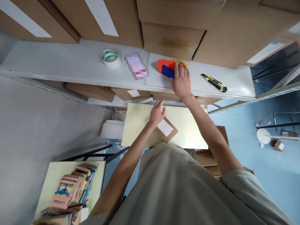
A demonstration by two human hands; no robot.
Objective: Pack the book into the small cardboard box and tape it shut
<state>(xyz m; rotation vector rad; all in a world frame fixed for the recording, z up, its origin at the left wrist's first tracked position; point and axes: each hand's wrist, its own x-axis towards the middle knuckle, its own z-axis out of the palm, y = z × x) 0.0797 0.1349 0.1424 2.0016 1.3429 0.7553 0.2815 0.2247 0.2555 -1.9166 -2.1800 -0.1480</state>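
Note:
On the grey shelf, an orange and blue tape dispenser lies with a yellow roll partly showing behind my fingers. My right hand reaches up to it, fingers over its right end and thumb along its side. Lower down, my left hand is open, fingers loosely stretched, at the upper left corner of a small cardboard box. Whether that hand touches the box I cannot tell. The box lies flat on the pale yellow table, a white label on its top.
Along the shelf are a tape roll, a blurred-out pinkish item and a yellow-black box cutter. Large cartons line its back. Stacked books lie on a side table at lower left; an open carton stands at right.

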